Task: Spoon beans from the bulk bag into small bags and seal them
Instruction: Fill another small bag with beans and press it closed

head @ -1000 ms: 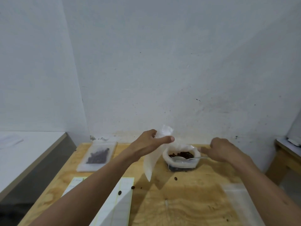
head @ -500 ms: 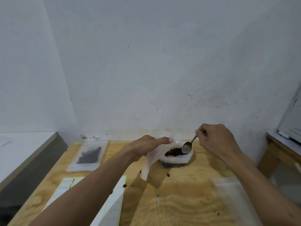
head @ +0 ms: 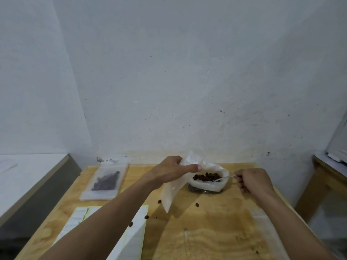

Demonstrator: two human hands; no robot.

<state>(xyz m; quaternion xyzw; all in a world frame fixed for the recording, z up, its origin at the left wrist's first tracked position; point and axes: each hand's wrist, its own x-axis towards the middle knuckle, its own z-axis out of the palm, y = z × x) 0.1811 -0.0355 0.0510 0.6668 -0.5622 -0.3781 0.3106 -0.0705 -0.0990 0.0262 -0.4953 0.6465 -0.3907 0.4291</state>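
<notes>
A small bag [head: 171, 190] is pinched by the left hand [head: 170, 170], just left of the bulk bag [head: 208, 182] on the plywood table [head: 206, 231]. A spoon [head: 224, 177] gripped by the right hand [head: 252, 182] is dipped into its beans [head: 206, 176]. A filled bag [head: 105, 182] is seen well left, against the white wall [head: 187, 81]. Label sheets [head: 135, 233]: writing unreadable.

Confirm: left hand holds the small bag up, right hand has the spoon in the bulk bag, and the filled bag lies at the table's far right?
One slip. The head view shows the filled bag at the table's far left, not right. The rest holds: left hand holds the small bag up, right hand has the spoon in the bulk bag.
</notes>
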